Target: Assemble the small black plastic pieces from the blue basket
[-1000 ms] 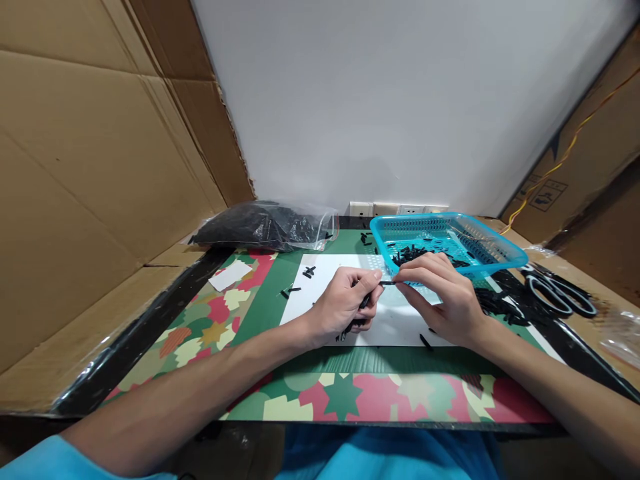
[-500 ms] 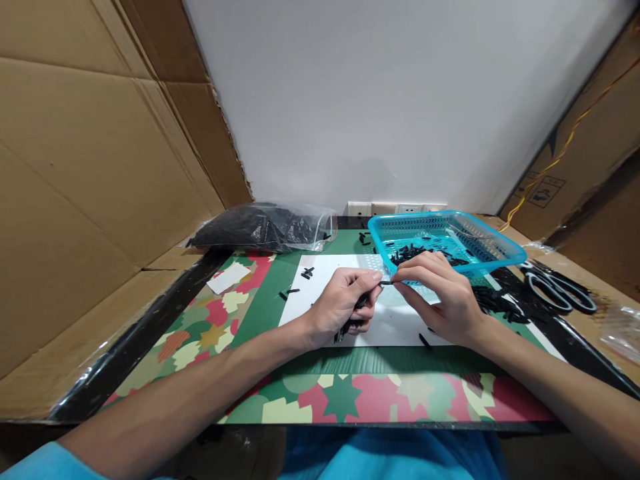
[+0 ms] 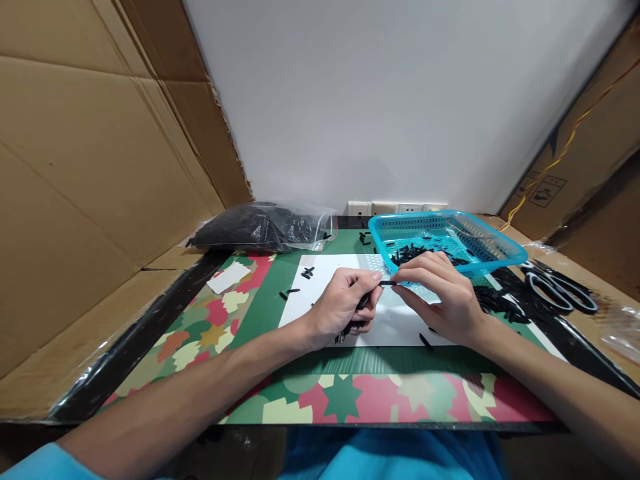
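Observation:
My left hand (image 3: 345,303) is closed around several thin black pieces (image 3: 345,332), which stick out below its curled fingers. Between its thumb and forefinger is one end of a small black stick-like piece (image 3: 387,283). The thumb and fingertips of my right hand (image 3: 443,293) pinch the other end; the remaining fingers curve above. Both hands are over a white sheet (image 3: 395,330), fingertips a small gap apart. Near the right wrist lies a pile of black pieces (image 3: 500,305). A single loose piece (image 3: 425,341) rests under the right hand. What kind of part these are is too small to tell.
A blue plastic basket (image 3: 515,257) with many black pieces stands behind my right hand. Scissors (image 3: 555,290) lie right of it. A clear bag of black pieces (image 3: 260,227) is at the back left. Cardboard walls (image 3: 90,167) and a white wall (image 3: 350,100) close in the table.
The small black piece between my fingertips has turned slightly and shows a broader side. My hands have hardly moved.

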{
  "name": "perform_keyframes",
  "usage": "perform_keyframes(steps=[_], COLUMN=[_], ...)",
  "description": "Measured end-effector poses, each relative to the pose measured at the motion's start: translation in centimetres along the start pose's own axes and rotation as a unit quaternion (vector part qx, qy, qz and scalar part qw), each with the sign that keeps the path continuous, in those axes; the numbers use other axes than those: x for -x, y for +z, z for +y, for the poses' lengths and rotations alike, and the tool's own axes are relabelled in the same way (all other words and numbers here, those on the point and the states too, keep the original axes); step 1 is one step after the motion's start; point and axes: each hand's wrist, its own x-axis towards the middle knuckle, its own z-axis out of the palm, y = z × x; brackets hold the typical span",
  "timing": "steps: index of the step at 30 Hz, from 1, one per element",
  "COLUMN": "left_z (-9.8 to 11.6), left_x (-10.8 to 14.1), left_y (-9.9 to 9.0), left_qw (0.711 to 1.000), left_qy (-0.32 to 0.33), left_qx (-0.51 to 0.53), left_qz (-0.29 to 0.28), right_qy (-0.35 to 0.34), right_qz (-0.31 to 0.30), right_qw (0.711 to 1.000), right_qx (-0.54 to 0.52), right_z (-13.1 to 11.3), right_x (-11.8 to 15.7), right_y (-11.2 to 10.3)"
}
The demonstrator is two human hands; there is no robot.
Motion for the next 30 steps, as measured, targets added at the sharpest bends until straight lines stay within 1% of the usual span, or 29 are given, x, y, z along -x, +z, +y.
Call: perform_keyframes(steps=[9, 12, 15, 18, 20, 22, 24, 26, 28, 30], left_z=[0.1, 0.1, 0.0, 0.1, 0.2, 0.3, 0.3, 0.3, 0.1, 0.0], left_x=[0.0, -0.1, -0.1, -0.2, -0.2, 0.0, 0.1, 0.2, 0.3, 0.3], left_y=[0.1, 0.0, -0.2, -0.4, -0.4, -0.2, 0.0, 0.2, 0.3, 0.3], left_qw=[1.000, 1.000, 0.999, 0.999, 0.999, 0.998, 0.998, 0.998, 0.998, 0.998], left_qy=[-0.019, -0.019, -0.024, -0.025, -0.025, -0.031, -0.042, -0.048, -0.044, -0.035], left_qx=[0.001, 0.012, 0.022, 0.036, 0.045, 0.048, 0.045, 0.042, 0.040, 0.039], left_qz=[0.012, 0.019, 0.021, 0.017, 0.014, 0.010, 0.002, -0.010, -0.016, -0.017], right_qy=[-0.007, -0.001, 0.049, 0.127, 0.144, 0.134, 0.102, 0.047, -0.013, -0.043], right_qz=[-0.029, -0.019, 0.002, 0.031, 0.048, 0.052, 0.039, 0.015, 0.002, -0.001], right_qw=[0.999, 0.999, 0.995, 0.973, 0.963, 0.967, 0.980, 0.993, 0.997, 0.998], right_qx=[0.038, 0.045, 0.092, 0.191, 0.223, 0.210, 0.165, 0.103, 0.071, 0.047], right_z=[0.4, 0.7, 1.6, 2.9, 3.4, 3.2, 2.2, 0.9, -0.3, -1.1], right_x=[0.1, 0.0, -0.1, -0.1, -0.1, -0.1, -0.2, -0.2, -0.2, 0.0], right_y=[0.0, -0.4, -1.1, -1.5, -1.6, -1.5, -1.4, -1.2, -0.9, -0.6])
